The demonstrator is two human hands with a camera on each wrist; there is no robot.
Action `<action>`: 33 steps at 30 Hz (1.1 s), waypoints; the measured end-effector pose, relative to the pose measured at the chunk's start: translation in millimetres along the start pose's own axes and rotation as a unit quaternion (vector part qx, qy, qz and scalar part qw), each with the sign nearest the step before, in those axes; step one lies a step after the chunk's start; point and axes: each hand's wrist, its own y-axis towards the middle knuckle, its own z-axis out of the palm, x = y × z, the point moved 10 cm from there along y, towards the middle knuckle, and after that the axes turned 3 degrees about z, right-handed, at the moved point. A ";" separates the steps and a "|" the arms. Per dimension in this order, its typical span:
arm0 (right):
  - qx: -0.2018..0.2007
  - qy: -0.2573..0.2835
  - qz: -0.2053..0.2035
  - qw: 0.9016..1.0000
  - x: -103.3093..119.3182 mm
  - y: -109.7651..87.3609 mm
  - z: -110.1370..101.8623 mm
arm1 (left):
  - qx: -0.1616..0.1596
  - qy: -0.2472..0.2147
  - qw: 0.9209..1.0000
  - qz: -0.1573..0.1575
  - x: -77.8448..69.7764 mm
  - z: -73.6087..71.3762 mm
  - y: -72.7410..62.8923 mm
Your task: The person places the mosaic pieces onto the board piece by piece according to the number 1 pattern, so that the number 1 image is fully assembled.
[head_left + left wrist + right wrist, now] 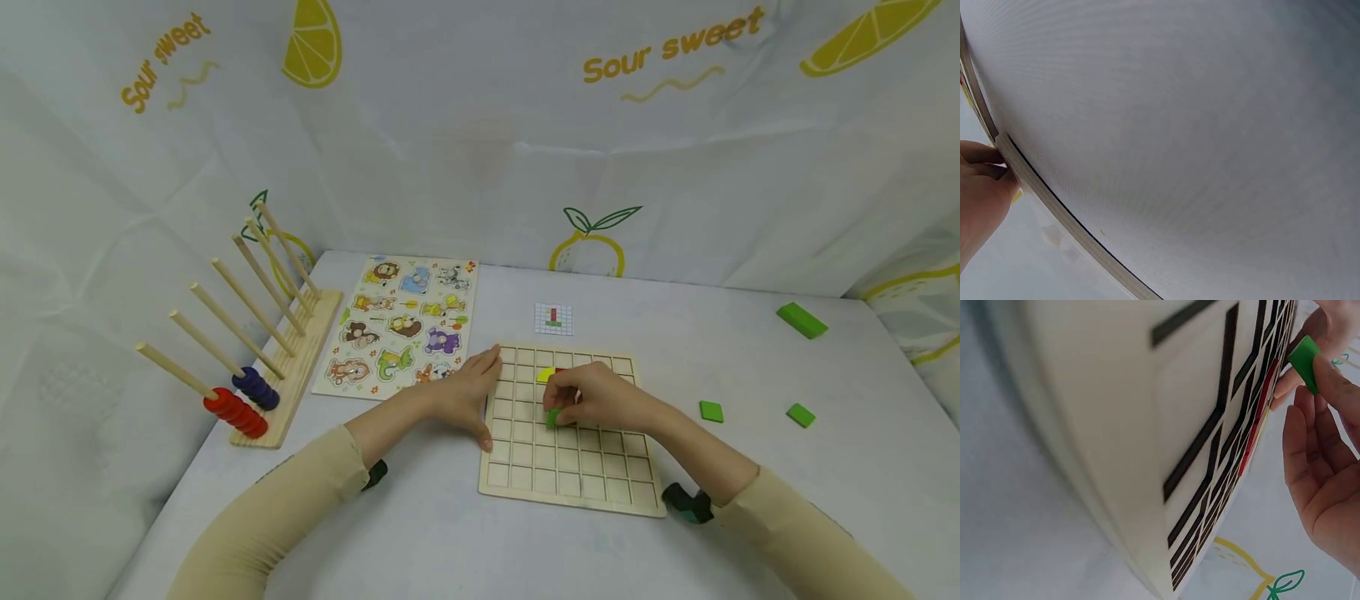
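Note:
A wooden grid board (525,476) with raised square cells lies on the white table. Between thumb and fingers my right hand (603,398) pinches a green square tile (552,417), close over the middle of the grid. In the right wrist view the green tile (1304,362) is tilted beside the board. A yellow piece (545,376) and a red piece (560,372) sit in upper cells, partly covered by the right hand. My left hand (467,395) rests along the board's left edge, thumb and fingers spread. The left wrist view shows its fingers (985,164) at that edge.
A small printed pattern card (553,319) lies beyond the board. Two green tiles (711,411) and a longer green block (802,320) are on the right. An animal puzzle board (390,333) and a wooden peg stand (300,379) with red and blue rings are on the left.

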 end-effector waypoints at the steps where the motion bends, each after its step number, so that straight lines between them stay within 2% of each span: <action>1: 0.001 -0.004 0.001 1.000 1.0 0.7 0.4 | -0.001 0.001 1.000 -0.001 0.3 -0.2 -0.3; 12: 0.001 -0.016 0.019 1.000 7.1 7.9 3.5 | -0.001 -0.003 1.000 0.002 0.8 -0.5 -1.1; 20: 0.023 -0.028 0.028 0.999 6.2 13.9 12.0 | -0.005 -0.009 1.000 0.000 1.2 -1.0 -1.8; 33: 0.044 -0.054 0.029 0.997 7.9 13.3 19.3 | -0.004 -0.008 1.000 0.002 1.3 0.2 -0.5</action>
